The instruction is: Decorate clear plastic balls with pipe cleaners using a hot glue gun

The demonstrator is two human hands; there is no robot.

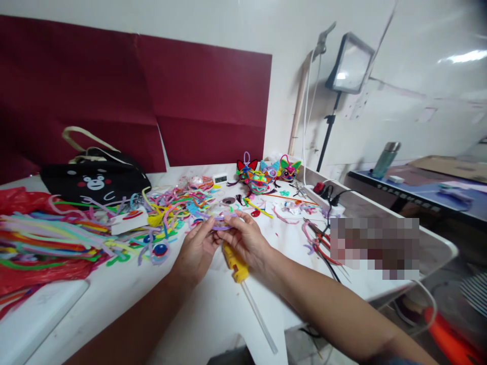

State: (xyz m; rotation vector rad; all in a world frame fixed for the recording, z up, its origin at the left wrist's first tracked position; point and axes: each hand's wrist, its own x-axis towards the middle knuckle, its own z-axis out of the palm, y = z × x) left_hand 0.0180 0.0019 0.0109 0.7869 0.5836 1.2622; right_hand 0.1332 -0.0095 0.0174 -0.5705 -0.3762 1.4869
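Observation:
Both my hands meet over the middle of the white table. My left hand and my right hand each pinch an end of a small purple pipe-cleaner piece, bent into a curved shape. Under my right hand lies a yellow glue gun with a clear glue stick pointing toward the table's near edge. Loose pipe cleaners in many colours are scattered just beyond my fingers.
A big pile of pipe cleaners on red plastic fills the left. A black bear-print bag sits behind it. Finished colourful pipe-cleaner figures stand at the back. Red-handled pliers lie to the right. A lamp on a stand rises behind.

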